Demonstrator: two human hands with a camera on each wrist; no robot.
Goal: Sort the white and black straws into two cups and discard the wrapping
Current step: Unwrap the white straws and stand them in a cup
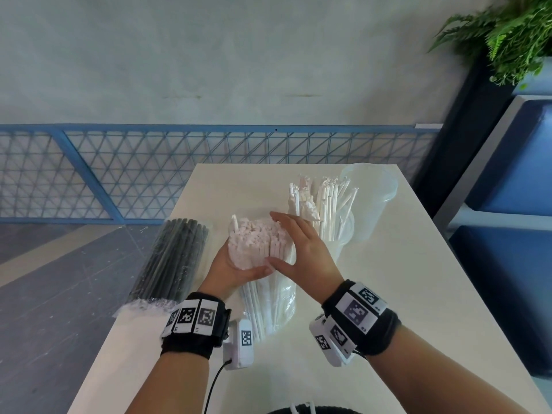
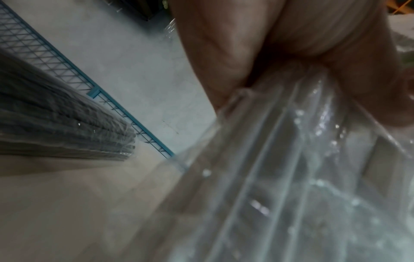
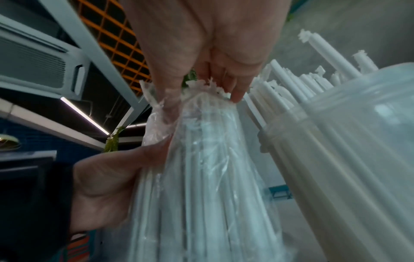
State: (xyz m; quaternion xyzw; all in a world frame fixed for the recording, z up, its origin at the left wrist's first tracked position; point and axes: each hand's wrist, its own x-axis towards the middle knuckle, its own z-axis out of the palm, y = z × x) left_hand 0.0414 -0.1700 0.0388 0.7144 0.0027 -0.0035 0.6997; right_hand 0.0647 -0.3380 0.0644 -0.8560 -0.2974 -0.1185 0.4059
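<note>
Fingers of your left hand [image 1: 231, 271] curl up from beneath around a thick bundle of white straws [image 1: 257, 245], the thumb lying across its near side, while your right hand [image 1: 301, 252] lies over the bundle's right flank with fingers straight and together and the thumb spread toward the left thumb. Seen from the right wrist, your fingertips [image 3: 235, 95] reach the paper-wrapped straw ends at the mouth of the clear plastic wrapping [image 3: 201, 168], which hangs loose around the straws' lower length; in the head view that wrapping [image 1: 286, 300] bunches near your wrists, the straws rising out of its far end. From the left wrist the picture is blurred, showing only your palm [image 2: 224, 44] pressed against the wrapped straws [image 2: 280, 159]. Just right of the bundle, a clear cup [image 1: 343, 231] already holds white straws standing upright and fanned, and a second clear cup [image 1: 375, 201] lies just beside it at the far right of the white table [image 1: 418, 294]. At the table's left edge, the black straws [image 1: 176, 258] lie in their own sealed clear bag, well apart from the cups, the bag's near end overhanging the corner. Beyond the table runs a blue mesh railing [image 1: 119, 171], and a green plant [image 1: 513, 34] hangs at upper right.
</note>
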